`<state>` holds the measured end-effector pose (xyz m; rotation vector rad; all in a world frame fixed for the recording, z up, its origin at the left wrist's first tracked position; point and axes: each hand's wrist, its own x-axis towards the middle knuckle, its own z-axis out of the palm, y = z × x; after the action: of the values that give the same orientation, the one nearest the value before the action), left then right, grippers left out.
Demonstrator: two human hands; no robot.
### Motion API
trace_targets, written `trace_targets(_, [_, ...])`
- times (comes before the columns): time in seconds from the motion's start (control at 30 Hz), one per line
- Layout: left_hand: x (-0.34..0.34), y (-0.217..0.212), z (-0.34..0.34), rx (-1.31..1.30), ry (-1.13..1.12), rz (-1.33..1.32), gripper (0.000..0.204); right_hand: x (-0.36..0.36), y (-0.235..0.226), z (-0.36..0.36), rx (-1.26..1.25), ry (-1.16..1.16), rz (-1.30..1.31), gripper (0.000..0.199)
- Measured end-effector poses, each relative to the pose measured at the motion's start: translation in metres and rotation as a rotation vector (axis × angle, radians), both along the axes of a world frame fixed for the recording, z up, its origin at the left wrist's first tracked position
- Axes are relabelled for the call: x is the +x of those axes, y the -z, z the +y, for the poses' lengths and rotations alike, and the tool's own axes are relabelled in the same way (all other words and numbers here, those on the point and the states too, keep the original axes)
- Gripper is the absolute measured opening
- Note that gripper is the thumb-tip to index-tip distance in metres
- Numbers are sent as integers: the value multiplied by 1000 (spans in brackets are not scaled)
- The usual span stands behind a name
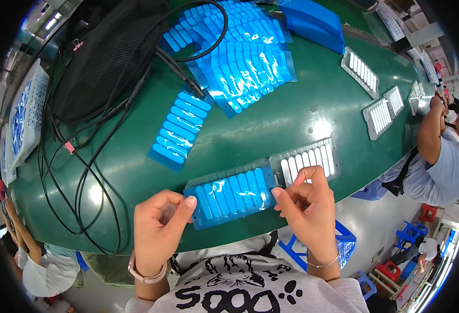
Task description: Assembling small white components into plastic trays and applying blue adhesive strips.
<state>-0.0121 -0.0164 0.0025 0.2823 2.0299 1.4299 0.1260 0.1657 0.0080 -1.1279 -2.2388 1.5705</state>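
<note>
A blue film sheet with a row of oblong strips [233, 195] lies near the front edge of the table, over a grey tray [224, 175] whose far rim shows. My left hand [159, 229] pinches the sheet's left end between thumb and finger. At the right end, my right hand [313, 216] is closed, thumb and fingers at the sheet's corner. Just beyond the right hand is a tray with white oblong pieces [309, 161], partly covered by my fingers. Another blue strip sheet [181, 129] lies farther off to the left.
Many blue sheets [250, 60] are heaped at the back, beside a blue bin [315, 23]. Black cables [91, 167] and a black mesh bag [104, 68] take up the left. Trays with white pieces [360, 72] lie far right. A white basket [27, 115] stands far left. Co-workers sit on both sides.
</note>
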Motion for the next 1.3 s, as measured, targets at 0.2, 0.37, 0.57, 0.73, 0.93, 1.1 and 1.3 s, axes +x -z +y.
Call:
trace_targets(0.2, [-1, 1, 3, -21, -9, 0, 19, -3, -1, 1, 14, 10, 3, 29])
trace_targets(0.37, [-3, 1, 5, -50, 14, 9, 19, -3, 0, 3, 21, -19, -12, 30])
trace_targets(0.57, [-5, 1, 1, -69, 16, -5, 19, -7, -3, 3, 98, -61, -19, 29])
trace_targets(0.73, [-5, 3, 1, -71, 34, -13, 19, -9, -3, 4, 89, -63, -33, 28])
trace_targets(0.93, [-6, 4, 0, -67, 42, -2, 18, -12, -9, 7, 58, -121, -109, 28])
trace_targets(1.1, [-6, 4, 1, -73, 47, -13, 18, -13, -9, 8, 39, -111, -129, 28])
trace_targets(1.3, [-7, 3, 3, -63, 56, -13, 17, -14, -8, 8, 51, -103, -116, 26])
